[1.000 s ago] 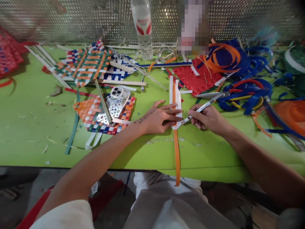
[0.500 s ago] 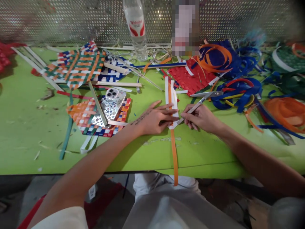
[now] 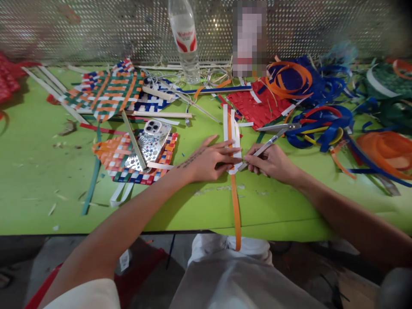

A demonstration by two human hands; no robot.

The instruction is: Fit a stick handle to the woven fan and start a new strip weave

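My left hand (image 3: 210, 161) lies with its fingers spread across white strips (image 3: 236, 128), pressing them on the green table. An orange strip (image 3: 234, 201) runs between the white ones, under my fingers, and on down past the table's front edge. Closed in a pen-like grip, my right hand (image 3: 267, 161) holds a slim silver craft knife (image 3: 268, 142). Its tip points down at the right side of the white strips' lower end, close to my left fingertips; whether it touches them I cannot tell. A pair of scissors (image 3: 280, 127) lies just beyond my right hand.
On the left, a phone (image 3: 154, 139) rests on a woven multicoloured piece (image 3: 112, 154), near a woven fish shape (image 3: 112, 92). A water bottle (image 3: 186, 43) stands at the back. Red weaving (image 3: 257, 105) and coiled blue strips (image 3: 322, 128) and orange strips (image 3: 386, 152) lie to the right.
Both hands stay almost where they were. The knife and the right fingers have shifted only slightly at the strips' lower end. The camera view has moved a little.
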